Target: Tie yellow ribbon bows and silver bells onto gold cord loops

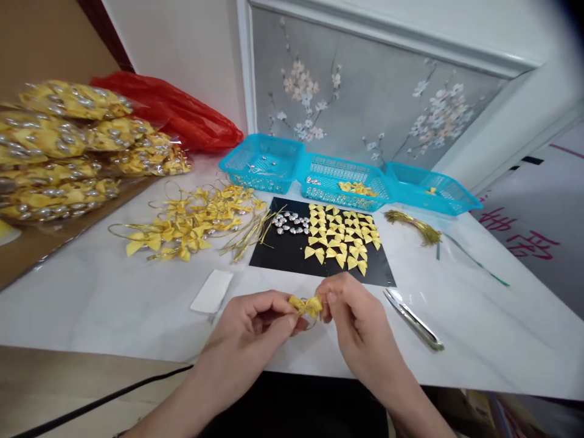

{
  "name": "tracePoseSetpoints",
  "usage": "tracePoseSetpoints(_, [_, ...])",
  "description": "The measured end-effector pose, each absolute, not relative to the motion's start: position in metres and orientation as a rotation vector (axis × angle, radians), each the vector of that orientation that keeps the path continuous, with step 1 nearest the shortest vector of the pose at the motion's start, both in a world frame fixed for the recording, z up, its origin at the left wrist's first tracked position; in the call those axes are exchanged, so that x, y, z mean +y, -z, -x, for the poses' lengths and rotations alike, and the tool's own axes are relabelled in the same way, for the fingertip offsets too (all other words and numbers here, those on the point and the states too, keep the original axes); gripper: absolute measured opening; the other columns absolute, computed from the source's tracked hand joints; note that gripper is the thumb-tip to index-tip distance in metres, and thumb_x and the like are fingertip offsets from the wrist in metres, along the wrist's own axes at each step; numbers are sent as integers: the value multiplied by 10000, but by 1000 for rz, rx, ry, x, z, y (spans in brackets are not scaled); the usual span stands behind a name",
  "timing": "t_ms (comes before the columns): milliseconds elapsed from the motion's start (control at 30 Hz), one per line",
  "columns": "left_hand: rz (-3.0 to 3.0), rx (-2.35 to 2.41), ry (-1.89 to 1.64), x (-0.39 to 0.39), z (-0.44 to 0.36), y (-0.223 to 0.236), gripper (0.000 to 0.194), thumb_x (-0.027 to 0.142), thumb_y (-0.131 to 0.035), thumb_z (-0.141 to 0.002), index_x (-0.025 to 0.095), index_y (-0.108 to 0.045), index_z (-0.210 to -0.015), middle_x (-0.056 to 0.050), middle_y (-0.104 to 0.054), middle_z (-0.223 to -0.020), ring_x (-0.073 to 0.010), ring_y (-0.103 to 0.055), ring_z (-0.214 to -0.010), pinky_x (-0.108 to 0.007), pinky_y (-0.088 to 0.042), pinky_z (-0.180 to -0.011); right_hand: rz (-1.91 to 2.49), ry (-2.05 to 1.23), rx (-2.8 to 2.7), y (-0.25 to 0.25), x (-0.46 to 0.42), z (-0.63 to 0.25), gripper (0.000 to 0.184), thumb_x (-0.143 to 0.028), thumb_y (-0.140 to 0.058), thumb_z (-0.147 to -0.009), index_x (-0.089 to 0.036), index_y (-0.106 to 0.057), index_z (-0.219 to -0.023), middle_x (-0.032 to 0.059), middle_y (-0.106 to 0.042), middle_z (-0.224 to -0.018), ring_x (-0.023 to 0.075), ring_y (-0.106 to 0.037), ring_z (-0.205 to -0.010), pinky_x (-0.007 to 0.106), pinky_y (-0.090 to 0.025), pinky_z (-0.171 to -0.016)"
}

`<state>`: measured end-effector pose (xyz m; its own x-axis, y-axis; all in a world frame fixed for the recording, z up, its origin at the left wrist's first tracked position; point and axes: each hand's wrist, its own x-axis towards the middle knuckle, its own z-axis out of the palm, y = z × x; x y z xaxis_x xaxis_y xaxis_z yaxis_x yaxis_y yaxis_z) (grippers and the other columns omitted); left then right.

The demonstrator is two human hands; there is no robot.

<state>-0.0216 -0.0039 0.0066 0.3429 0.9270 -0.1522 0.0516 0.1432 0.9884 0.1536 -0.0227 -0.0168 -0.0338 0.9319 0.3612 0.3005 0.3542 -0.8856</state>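
Between my two hands, just above the front of the table, is a yellow ribbon bow (306, 306) with a thin gold cord looped below it. My left hand (262, 322) pinches the bow's left side between thumb and fingers. At the other side, my right hand (349, 319) is closed with its fingertips at the bow's right edge, seemingly on the cord. Behind them lies a black mat (283, 258) with rows of yellow bows (335, 234), a cluster of silver beads (291, 223) and loose gold cords (250, 234) over its left edge.
Metal tweezers (414, 320) lie right, a white card (212, 291) left. A heap of corded bows (191, 222) stands beside bagged bows (59, 152) and a red plastic bag (173, 112). Blue baskets (262, 161) line the wall; a gold cord bundle (414, 227) lies before them.
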Motion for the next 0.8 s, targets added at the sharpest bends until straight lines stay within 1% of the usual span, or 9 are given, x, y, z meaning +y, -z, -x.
tracePoseSetpoints(67, [-1281, 1031, -848, -5, 21, -7, 151, 207, -665, -796, 190, -723, -658, -9, -729, -732, -168, -686, -761, -260, -556, -775, 1209, -728, -1666, 12, -26, -155, 171, -209, -454, -996, -199, -599, -906, 23, -592, -840, 143, -561, -722, 273, -453, -637])
tracePoseSetpoints(133, [-1325, 1028, -864, -6, 21, -6, 145, 207, -658, -808, 190, -731, -684, -16, -732, -754, -173, -681, -768, -266, -561, -773, 1266, -744, -1693, 10, -27, -155, 115, -241, -500, -981, -195, -601, -951, 25, -601, -850, 146, -578, -738, 266, -474, -640])
tracePoseSetpoints(233, [-1449, 1061, -887, -10, 21, -6, 141, 189, -644, -821, 194, -743, -720, -25, -740, -795, -181, -680, -773, -258, -556, -725, 1280, -863, -1622, 11, -24, -153, 88, -259, -564, -943, -193, -606, -901, 12, -614, -804, 140, -590, -712, 259, -490, -633])
tracePoseSetpoints(367, [-1529, 1061, -924, -10, 20, -5, 130, 239, -645, -854, 205, -738, -769, -22, -740, -845, -176, -677, -761, -245, -550, -683, 1260, -982, -1540, 14, -20, -148, 38, -164, -590, -882, -193, -604, -860, -7, -636, -762, 127, -591, -679, 244, -488, -620])
tracePoseSetpoints(467, [-1476, 1120, -936, -4, 17, -3, 168, 283, -700, -817, 194, -713, -675, -8, -724, -746, -161, -646, -697, -234, -523, -647, 1256, -945, -1532, 12, -20, -145, 87, -105, -586, -844, -190, -604, -841, -12, -624, -744, 121, -572, -658, 227, -458, -580])
tracePoseSetpoints(533, [-1414, 1190, -926, 2, 15, -1, 231, 275, -737, -769, 181, -662, -572, 6, -677, -630, -144, -603, -630, -224, -483, -596, 1230, -915, -1557, 10, -21, -144, 122, -73, -557, -844, -184, -608, -850, -2, -626, -775, 121, -579, -678, 232, -464, -603])
tracePoseSetpoints(600, [-1366, 1219, -915, 8, 13, 0, 295, 265, -753, -740, 179, -589, -510, 29, -602, -538, -126, -551, -568, -218, -439, -548, 1198, -913, -1591, 8, -21, -146, 160, -49, -529, -852, -179, -622, -865, 11, -630, -826, 122, -590, -716, 244, -477, -656])
tracePoseSetpoints(700, [-1340, 1213, -923, 13, 13, 3, 326, 275, -759, -720, 196, -505, -531, 53, -564, -515, -115, -529, -537, -209, -417, -520, 1149, -1044, -1532, 7, -19, -152, 154, -69, -572, -845, -184, -671, -876, 8, -635, -850, 121, -579, -747, 249, -461, -690])
tracePoseSetpoints(800, [-1334, 1170, -922, 13, 14, 5, 259, 273, -758, -715, 209, -525, -622, 60, -600, -559, -119, -561, -560, -209, -450, -551, 1106, -1246, -1276, 7, -11, -157, 42, -179, -649, -835, -177, -687, -853, -17, -613, -713, 113, -551, -660, 247, -441, -636])
